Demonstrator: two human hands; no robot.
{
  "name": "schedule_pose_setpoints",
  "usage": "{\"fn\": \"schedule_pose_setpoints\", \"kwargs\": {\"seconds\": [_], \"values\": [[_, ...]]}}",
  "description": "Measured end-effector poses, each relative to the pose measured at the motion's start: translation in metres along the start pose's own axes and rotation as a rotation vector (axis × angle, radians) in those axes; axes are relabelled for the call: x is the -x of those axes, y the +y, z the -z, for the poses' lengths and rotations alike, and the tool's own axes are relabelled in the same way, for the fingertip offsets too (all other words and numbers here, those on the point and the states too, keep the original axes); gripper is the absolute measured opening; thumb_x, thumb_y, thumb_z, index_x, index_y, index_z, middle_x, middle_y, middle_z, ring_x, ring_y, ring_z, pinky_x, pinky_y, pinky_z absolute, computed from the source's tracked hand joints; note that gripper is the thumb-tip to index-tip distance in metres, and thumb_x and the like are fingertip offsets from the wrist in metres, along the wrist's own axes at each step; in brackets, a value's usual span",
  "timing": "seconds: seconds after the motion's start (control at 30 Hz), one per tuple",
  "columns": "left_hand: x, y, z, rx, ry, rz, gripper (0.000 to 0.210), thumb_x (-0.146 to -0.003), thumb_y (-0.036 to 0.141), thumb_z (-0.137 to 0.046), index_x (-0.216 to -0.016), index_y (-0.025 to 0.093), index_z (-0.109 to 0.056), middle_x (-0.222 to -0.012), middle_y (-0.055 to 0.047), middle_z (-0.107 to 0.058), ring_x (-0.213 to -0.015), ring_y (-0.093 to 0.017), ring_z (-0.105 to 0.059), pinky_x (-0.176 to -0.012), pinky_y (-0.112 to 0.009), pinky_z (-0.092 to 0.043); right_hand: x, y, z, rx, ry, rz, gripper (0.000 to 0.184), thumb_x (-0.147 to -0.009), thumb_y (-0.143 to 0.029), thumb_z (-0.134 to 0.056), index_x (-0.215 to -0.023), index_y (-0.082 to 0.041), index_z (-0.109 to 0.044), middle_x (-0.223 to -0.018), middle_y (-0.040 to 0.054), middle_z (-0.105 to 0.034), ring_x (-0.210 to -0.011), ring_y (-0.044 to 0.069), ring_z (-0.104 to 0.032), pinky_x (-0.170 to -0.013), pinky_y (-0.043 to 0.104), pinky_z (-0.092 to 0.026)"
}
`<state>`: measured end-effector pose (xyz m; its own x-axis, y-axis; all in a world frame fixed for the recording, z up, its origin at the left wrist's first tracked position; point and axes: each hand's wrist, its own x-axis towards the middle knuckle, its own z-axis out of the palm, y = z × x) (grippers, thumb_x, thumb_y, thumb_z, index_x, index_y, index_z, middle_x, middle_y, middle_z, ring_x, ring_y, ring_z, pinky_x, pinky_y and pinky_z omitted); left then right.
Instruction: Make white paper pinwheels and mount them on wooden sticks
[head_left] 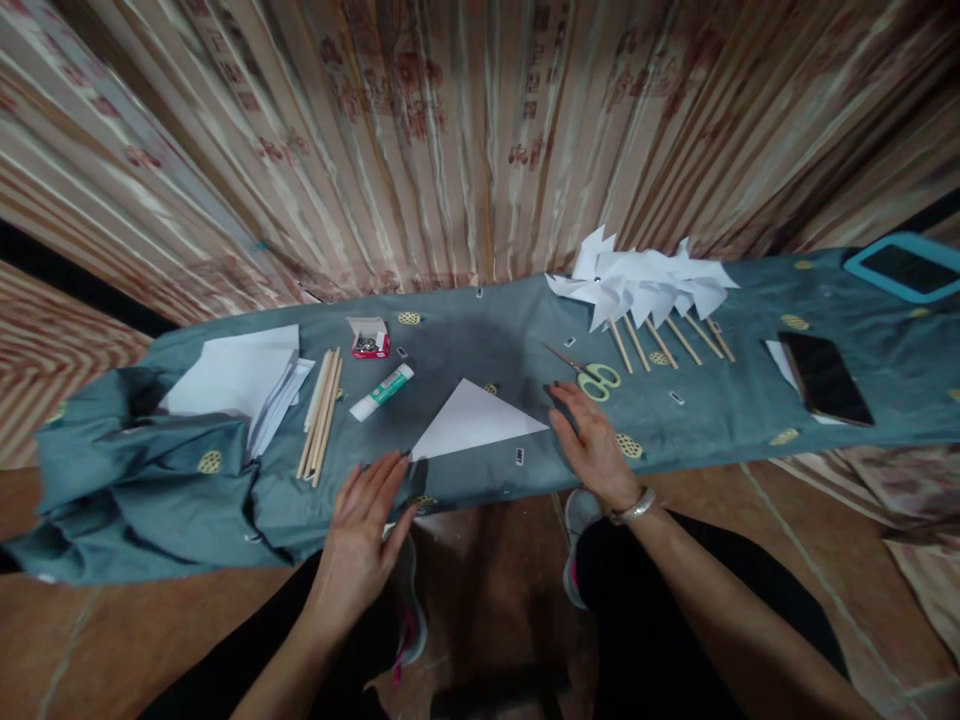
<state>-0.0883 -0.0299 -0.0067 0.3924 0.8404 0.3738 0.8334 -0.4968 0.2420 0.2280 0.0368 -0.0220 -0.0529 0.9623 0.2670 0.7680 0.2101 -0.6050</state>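
A white sheet of paper folded into a triangle [478,422] lies flat on the cloth between my hands. My left hand [367,515] is open at its left corner, the fingertips close to the paper; whether they touch it I cannot tell. Beside the right corner rests my right hand [589,440], fingers spread, holding nothing. Just beyond that hand are scissors [596,380] with pale green handles. A glue stick [381,392] lies left of the triangle, and behind it stands an open red box [370,340] of small metal pieces.
Several paper pinwheels [645,285] on wooden sticks lie at the back right. Loose sticks [321,415] and white paper sheets [236,375] are at the left. On the right are a phone [825,378] and a blue-framed tablet [907,265]. A pleated curtain [450,140] hangs behind the narrow cloth-covered table [480,340].
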Motion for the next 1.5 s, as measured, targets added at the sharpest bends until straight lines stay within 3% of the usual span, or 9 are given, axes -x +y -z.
{"fn": "schedule_pose_setpoints", "kwargs": {"seconds": [0.13, 0.37, 0.53, 0.67, 0.8, 1.0, 1.13, 1.23, 1.5], "values": [[-0.020, 0.005, -0.011, 0.068, 0.029, 0.080, 0.060, -0.090, 0.029, -0.055, -0.146, 0.023, -0.032, -0.147, -0.016, -0.042, -0.136, -0.030, -0.042, -0.107, -0.050, -0.042, -0.007, -0.013, -0.007, 0.039, -0.069, 0.021, 0.037, -0.088, -0.043, -0.057, -0.115, -0.020, -0.065, -0.140, 0.0155, -0.051, -0.130, 0.033, -0.048, -0.105, 0.055, -0.039], [-0.041, 0.011, -0.025, 0.119, 0.017, 0.118, 0.068, -0.091, 0.030, -0.054, -0.150, 0.023, -0.021, -0.149, -0.018, -0.039, -0.136, -0.031, -0.041, -0.106, -0.051, -0.043, -0.015, -0.027, -0.015, -0.146, -0.085, -0.066, 0.005, -0.079, -0.025, -0.063, -0.080, -0.021, -0.066, -0.132, 0.0120, -0.060, -0.119, 0.028, -0.058, -0.102, 0.047, -0.044], [-0.065, 0.039, -0.018, 0.050, 0.205, -0.026, 0.079, -0.089, 0.020, -0.056, -0.153, 0.021, -0.009, -0.159, -0.020, -0.018, -0.147, -0.033, -0.019, -0.112, -0.054, -0.032, -0.021, -0.031, 0.008, -0.185, 0.166, -0.073, 0.007, -0.083, -0.026, -0.058, -0.077, -0.022, -0.061, -0.131, 0.0105, -0.059, -0.119, 0.025, -0.058, -0.102, 0.045, -0.044], [-0.079, 0.070, -0.014, -0.031, 0.226, -0.110, 0.081, -0.089, 0.014, -0.055, -0.153, 0.022, -0.006, -0.161, -0.019, -0.008, -0.148, -0.032, -0.011, -0.113, -0.057, -0.028, -0.013, -0.044, 0.030, 0.031, 0.287, 0.114, 0.007, -0.085, -0.021, -0.056, -0.080, -0.020, -0.061, -0.147, 0.0125, -0.043, -0.139, 0.030, -0.035, -0.111, 0.049, -0.033], [-0.085, 0.087, -0.021, -0.081, 0.157, -0.158, 0.063, -0.091, 0.015, -0.051, -0.148, 0.023, -0.026, -0.157, -0.016, -0.027, -0.148, -0.029, -0.013, -0.116, -0.058, -0.019, 0.011, -0.059, 0.025, 0.178, 0.153, 0.307, 0.011, -0.087, -0.016, -0.051, -0.082, -0.021, -0.060, -0.141, 0.0112, -0.051, -0.140, 0.028, -0.035, -0.108, 0.050, -0.033], [-0.094, 0.076, -0.037, -0.016, 0.039, -0.154, 0.025, -0.093, 0.018, -0.049, -0.110, 0.023, -0.066, -0.120, -0.006, -0.069, -0.130, -0.028, -0.050, -0.114, -0.068, 0.000, 0.025, -0.058, 0.014, 0.266, 0.047, 0.379, 0.013, -0.090, -0.018, -0.049, -0.084, -0.019, -0.061, -0.132, 0.0131, -0.060, -0.137, 0.028, -0.039, -0.111, 0.050, -0.026], [-0.095, 0.062, -0.043, 0.045, 0.032, -0.183, 0.021, -0.094, 0.018, -0.050, -0.099, 0.023, -0.070, -0.107, -0.003, -0.075, -0.118, -0.026, -0.060, -0.115, -0.068, -0.007, 0.023, -0.047, 0.028, 0.287, -0.042, 0.340, 0.024, -0.091, -0.030, -0.052, -0.108, -0.017, -0.062, -0.138, 0.0152, -0.054, -0.139, 0.032, -0.035, -0.111, 0.055, -0.022], [-0.089, 0.055, -0.045, 0.072, 0.020, -0.218, 0.024, -0.095, 0.016, -0.047, -0.101, 0.023, -0.069, -0.107, -0.002, -0.074, -0.115, -0.022, -0.063, -0.117, -0.064, -0.012, 0.021, -0.034, 0.038, 0.355, -0.102, 0.298, 0.035, -0.091, -0.017, -0.045, -0.124, -0.016, -0.057, -0.139, 0.0159, -0.053, -0.138, 0.032, -0.036, -0.111, 0.057, -0.022], [-0.064, 0.040, -0.043, 0.152, -0.040, -0.282, 0.024, -0.094, 0.015, -0.048, -0.107, 0.021, -0.068, -0.116, -0.005, -0.071, -0.120, -0.022, -0.059, -0.113, -0.056, -0.032, 0.028, -0.015, 0.032, 0.376, -0.156, 0.479, 0.037, -0.090, -0.009, -0.047, -0.124, -0.018, -0.059, -0.143, 0.0141, -0.050, -0.140, 0.030, -0.035, -0.110, 0.053, -0.029]]}}
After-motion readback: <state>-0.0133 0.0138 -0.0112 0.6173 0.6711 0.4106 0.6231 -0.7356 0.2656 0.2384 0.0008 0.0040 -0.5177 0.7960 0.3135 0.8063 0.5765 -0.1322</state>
